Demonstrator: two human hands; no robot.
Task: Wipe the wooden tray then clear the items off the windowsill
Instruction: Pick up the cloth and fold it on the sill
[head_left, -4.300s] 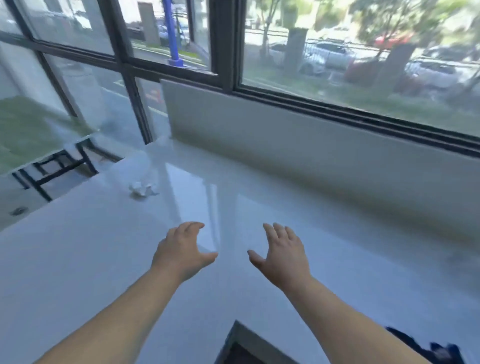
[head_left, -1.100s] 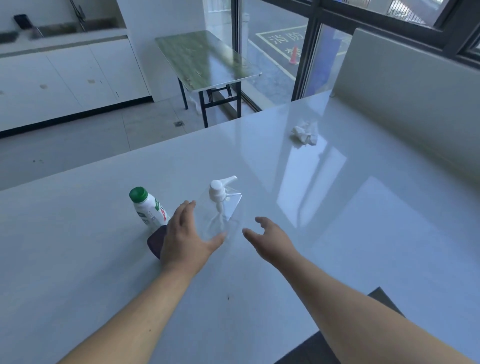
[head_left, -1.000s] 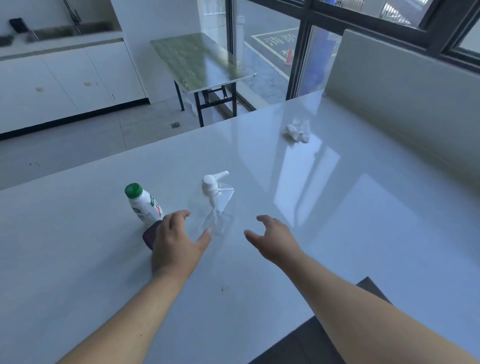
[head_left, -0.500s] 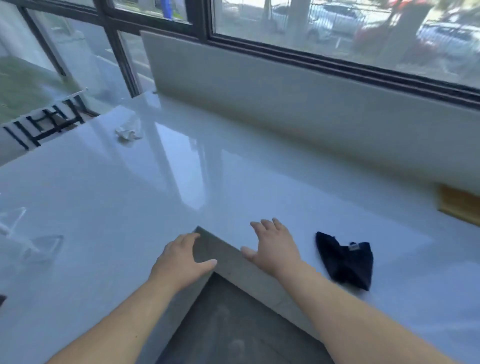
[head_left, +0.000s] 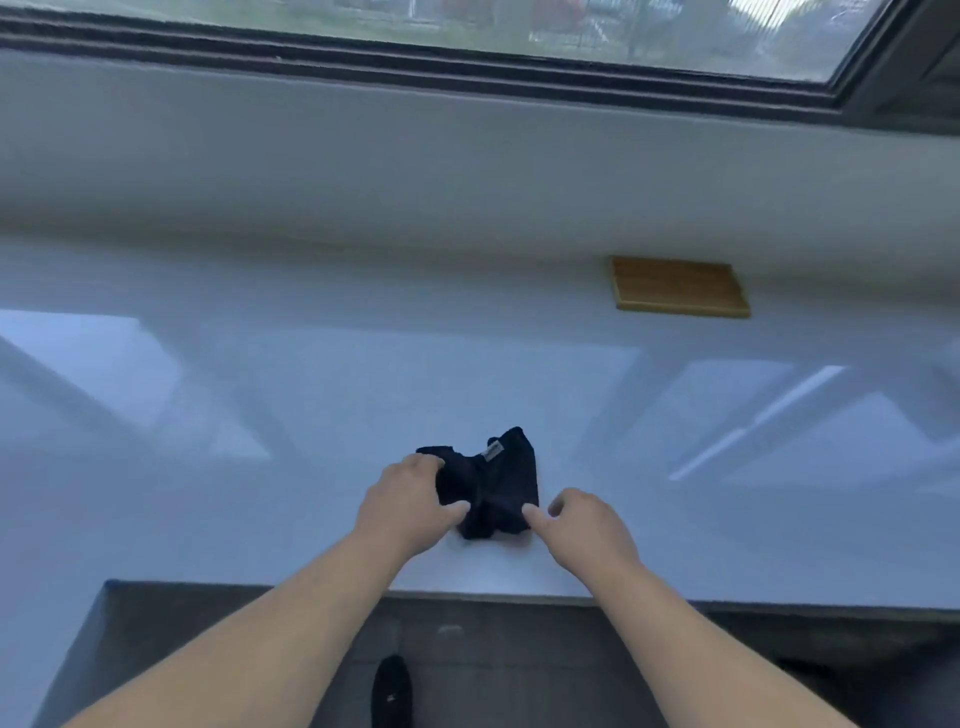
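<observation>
A crumpled dark cloth (head_left: 501, 480) with a small label lies on the glossy white windowsill counter (head_left: 311, 415), near its front edge. My left hand (head_left: 408, 509) closes on the cloth's left part, fingers on top and thumb underneath. My right hand (head_left: 589, 525) is at the cloth's lower right corner with a fingertip touching it and the fingers loosely curled, holding nothing. The small wooden tray (head_left: 678, 286) lies flat at the back right of the counter, against the wall, well beyond both hands.
A white wall (head_left: 467, 171) rises behind the counter up to the dark window frame (head_left: 467, 67). The counter's front edge (head_left: 493, 597) runs just below my wrists. Below it are dark floor and a black shoe (head_left: 392, 693).
My view swung right from the bottles and the crumpled tissue to the cloth and tray. Both hands came forward onto the dark cloth, and my left hand has taken hold of it.
</observation>
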